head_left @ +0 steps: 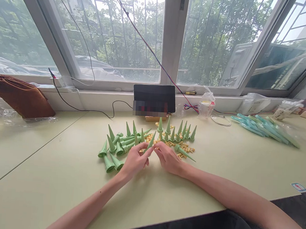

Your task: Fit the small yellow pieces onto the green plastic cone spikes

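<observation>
My left hand (135, 161) is closed around a green plastic cone spike (150, 143), its tip pointing up and away. My right hand (169, 158) pinches at the cone's wide end, where a small yellow piece may sit, too small to make out. A heap of loose green cones (117, 147) lies just left of my hands. Behind them several cones (176, 131) stand upright in a row. Small yellow parts (177, 144) are scattered on the table among the cones.
A dark tablet (154, 98) leans against the window sill behind the cones. A bundle of bagged teal-green spikes (264, 130) lies at the right. A brown pouch (20, 96) rests at the left. Plastic bags (207, 104) and cables line the sill.
</observation>
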The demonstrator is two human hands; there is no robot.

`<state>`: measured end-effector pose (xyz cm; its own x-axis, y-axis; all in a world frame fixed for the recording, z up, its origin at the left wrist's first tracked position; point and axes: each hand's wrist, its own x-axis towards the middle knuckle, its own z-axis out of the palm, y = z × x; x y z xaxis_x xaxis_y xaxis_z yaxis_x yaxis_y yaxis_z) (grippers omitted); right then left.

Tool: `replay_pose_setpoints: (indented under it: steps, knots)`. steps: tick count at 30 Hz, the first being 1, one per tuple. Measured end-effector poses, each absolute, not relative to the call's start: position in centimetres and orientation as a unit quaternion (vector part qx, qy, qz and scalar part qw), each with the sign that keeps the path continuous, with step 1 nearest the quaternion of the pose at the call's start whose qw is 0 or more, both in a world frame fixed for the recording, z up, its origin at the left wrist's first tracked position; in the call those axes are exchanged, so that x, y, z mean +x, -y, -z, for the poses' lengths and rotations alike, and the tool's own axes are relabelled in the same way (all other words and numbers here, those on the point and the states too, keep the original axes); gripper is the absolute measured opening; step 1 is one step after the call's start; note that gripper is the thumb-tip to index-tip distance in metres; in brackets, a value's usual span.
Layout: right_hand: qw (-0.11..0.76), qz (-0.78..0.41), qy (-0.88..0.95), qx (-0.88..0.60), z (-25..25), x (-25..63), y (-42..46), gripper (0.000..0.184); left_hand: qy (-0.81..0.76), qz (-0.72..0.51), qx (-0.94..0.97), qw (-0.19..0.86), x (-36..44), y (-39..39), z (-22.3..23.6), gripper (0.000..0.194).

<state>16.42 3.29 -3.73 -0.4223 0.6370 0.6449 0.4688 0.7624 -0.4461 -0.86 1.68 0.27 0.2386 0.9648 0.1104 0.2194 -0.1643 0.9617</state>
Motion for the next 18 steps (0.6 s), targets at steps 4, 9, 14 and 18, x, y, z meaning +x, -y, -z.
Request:
replay_pose_setpoints:
  steps: [4,9,14,18]
  knots:
    - [0.422,-0.098,0.837,-0.336,3.54,16.39,-3.18,0.019,-0.453,-0.412,0.653,0.446,-0.87,-1.64,-0.32,0.03]
    - [0.43,-0.104,0.835,-0.327,3.45,16.44,-3.15,0.02,-0.463,-0.401,0.658,0.439,-0.64,-1.69,-0.3,0.035]
    - [0.442,-0.111,0.829,-0.325,3.43,16.48,-3.17,0.02,-0.468,-0.385,0.67,0.428,-0.49,-1.73,-0.01,0.035]
    - [0.452,-0.11,0.827,-0.315,3.47,16.53,-3.22,0.022,-0.467,-0.378,0.676,0.427,-0.56,-1.8,0.32,0.032]
